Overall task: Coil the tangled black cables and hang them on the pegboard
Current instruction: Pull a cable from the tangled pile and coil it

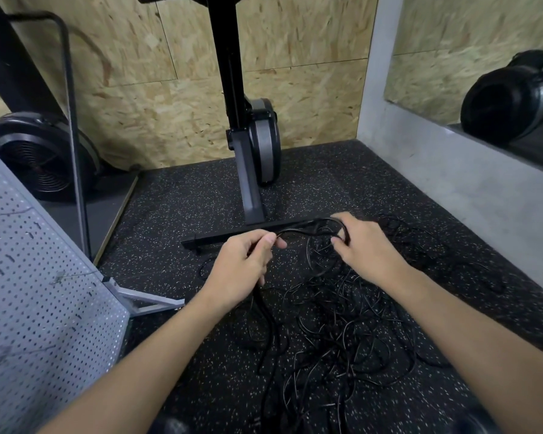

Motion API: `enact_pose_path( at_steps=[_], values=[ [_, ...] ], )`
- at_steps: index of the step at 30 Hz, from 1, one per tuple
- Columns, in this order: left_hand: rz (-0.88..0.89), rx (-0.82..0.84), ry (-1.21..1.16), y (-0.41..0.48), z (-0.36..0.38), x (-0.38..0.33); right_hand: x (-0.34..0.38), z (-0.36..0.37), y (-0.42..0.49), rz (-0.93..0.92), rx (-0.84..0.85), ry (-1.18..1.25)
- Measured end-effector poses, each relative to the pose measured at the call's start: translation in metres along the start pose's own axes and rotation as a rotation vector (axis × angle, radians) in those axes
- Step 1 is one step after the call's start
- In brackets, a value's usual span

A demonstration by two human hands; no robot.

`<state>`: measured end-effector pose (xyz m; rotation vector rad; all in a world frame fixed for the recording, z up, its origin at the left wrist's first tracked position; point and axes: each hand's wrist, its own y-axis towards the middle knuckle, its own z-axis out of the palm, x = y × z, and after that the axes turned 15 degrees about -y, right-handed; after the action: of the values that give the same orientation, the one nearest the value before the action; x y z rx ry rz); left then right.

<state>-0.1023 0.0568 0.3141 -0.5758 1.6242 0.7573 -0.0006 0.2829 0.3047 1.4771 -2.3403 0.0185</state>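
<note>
1. Most of the view is a black rubber floor (176, 195) with pale specks; behind it stands a wall of chipboard panels (170, 104).
2. At the left edge a grey pegboard (38, 292) stands on a metal foot (145, 300). Some small dark hooks (9, 257) sit in its holes, and no cable hangs on them.
3. One black exercise machine (264, 136) stands upright against the wall, and its flat base bar (220, 239) lies on the floor just behind the hands.
4. At the right a grey ledge carries a mirror (452, 57).
5. The tangled black cables (342, 333) lie in a loose heap on the floor, between the two forearms and under the right one. Some loops reach out towards the right wall.
6. The left hand (239, 264) is above the floor, left of the heap. Its fingers are curled, and the thumb and forefinger pinch one cable; from under the palm the cable hangs down to the floor.
7. The right hand (367, 245) is near the left one, above the far side of the heap. Its fingers are bent around the same cable.
8. The lifted stretch of cable (304, 228) runs in an arch from one hand to the other, in front of the base bar.
</note>
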Motion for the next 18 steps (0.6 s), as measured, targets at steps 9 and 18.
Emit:
enact_pose_path(
  at_steps=[9,18],
  values=[
    [-0.161,-0.074,-0.346,-0.001,0.004,0.002,0.020,0.008,-0.017,0.067,-0.180,0.265],
    [-0.260,-0.197,-0.755,0.015,-0.002,-0.004,0.041,0.036,-0.032,-0.233,0.725,0.329]
  ],
)
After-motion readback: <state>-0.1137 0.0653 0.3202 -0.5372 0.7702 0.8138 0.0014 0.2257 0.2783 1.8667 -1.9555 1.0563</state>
